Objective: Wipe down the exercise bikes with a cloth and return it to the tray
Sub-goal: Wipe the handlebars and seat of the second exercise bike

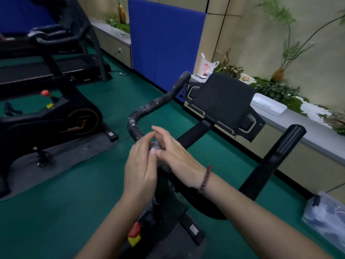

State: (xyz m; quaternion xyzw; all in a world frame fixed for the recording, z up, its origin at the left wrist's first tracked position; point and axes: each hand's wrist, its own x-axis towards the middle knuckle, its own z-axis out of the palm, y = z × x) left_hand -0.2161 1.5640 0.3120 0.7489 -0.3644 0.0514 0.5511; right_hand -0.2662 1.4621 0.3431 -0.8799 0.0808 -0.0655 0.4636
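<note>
I stand at a black exercise bike (197,131). Its left handlebar (141,113) is speckled with white dust, and its right handlebar (287,144) looks plain black. Both my hands meet over the bar near the stem. My right hand (175,154), with a bead bracelet on the wrist, lies across the bar with its fingers stretched out. My left hand (140,167) comes up beside it with straight fingers, and the two thumbs touch. A small grey patch (155,144) shows between the hands; I cannot tell whether it is cloth or dusty bar. A white tray (268,104) sits on the ledge behind the console (224,98).
A second bike (61,118) stands on a grey mat at the left, with a treadmill (48,66) behind it. A blue pad (164,40) leans on the wall. Plants line the ledge (298,131). A clear plastic bag (326,215) lies on the green floor at the right.
</note>
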